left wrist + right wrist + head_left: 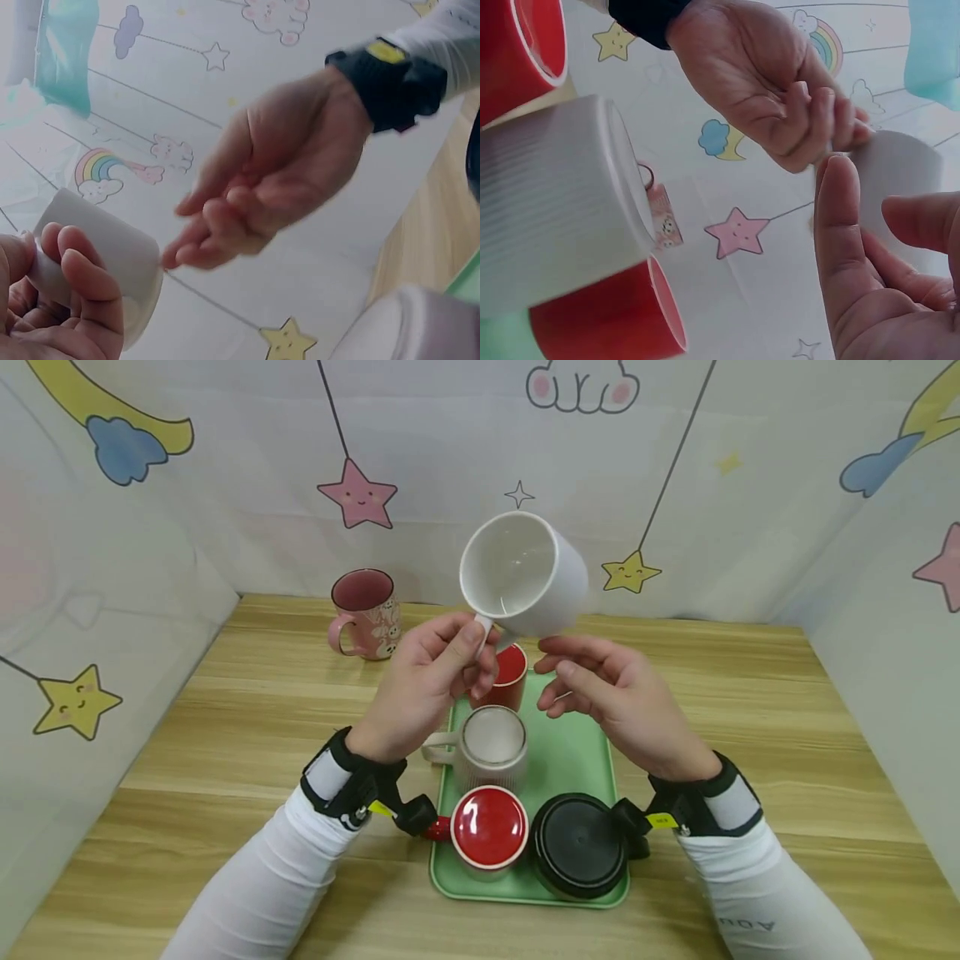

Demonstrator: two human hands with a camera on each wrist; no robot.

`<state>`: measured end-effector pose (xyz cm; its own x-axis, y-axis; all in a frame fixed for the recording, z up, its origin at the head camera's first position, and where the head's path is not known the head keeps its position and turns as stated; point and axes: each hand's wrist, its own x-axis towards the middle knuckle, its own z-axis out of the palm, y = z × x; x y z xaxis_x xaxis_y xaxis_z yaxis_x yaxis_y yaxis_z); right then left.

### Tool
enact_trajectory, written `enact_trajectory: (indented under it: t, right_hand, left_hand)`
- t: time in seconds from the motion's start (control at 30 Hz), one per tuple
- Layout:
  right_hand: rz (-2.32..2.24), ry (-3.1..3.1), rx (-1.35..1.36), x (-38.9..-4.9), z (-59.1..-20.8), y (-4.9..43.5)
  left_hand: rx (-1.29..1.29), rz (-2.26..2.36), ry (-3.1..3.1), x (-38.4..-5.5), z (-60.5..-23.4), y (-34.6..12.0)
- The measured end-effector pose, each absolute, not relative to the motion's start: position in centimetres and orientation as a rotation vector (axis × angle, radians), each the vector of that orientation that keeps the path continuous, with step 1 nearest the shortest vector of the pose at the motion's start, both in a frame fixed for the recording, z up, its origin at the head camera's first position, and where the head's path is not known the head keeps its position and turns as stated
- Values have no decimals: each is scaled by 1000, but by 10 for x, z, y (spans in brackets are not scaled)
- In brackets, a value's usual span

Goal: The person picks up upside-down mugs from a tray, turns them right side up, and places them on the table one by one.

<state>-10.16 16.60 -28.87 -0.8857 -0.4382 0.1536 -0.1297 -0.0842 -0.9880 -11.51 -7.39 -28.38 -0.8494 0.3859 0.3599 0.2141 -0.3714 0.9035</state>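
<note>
A white mug (566, 581) is held up over the tray, tilted so its mouth faces back toward me. My left hand (427, 685) pinches its handle between thumb and fingers. My right hand (615, 702) is just below the mug on the right, fingers loosely bent, fingertips right at its lower side and nothing gripped. In the left wrist view those fingertips overlap the edge of the white mug (112, 240). The right wrist view shows the left hand (772, 82) at the far side of the mug.
On a green tray (570, 743) stand upside-down mugs: a ribbed off-white one (491, 752), a red-based one (489, 827), a black one (579, 845) and a red one (512, 681) behind. A pink patterned mug (367, 618) stands upright on the wooden table (247, 718), back left.
</note>
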Motion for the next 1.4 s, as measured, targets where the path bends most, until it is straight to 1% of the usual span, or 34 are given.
enact_trajectory:
  t: [0.4,0.67,1.17,1.27,1.4]
  right_hand:
    - [-2064,2157,-681,-98,-277,190]
    - [-1930,2430,-668,-95,-272,207]
    - [-1464,2909,-593,-97,-295,235]
    - [-1363,2976,-627,-98,-300,241]
    - [-1217,3051,-743,-100,-307,248]
  left_hand:
    - [751,2410,1931,-137,-284,-98]
    - [682,2399,1989,-150,-293,-112]
    - [510,2349,2083,-172,-325,-129]
    - [478,2326,2101,-177,-334,-132]
    - [442,2304,2115,-182,-345,-135]
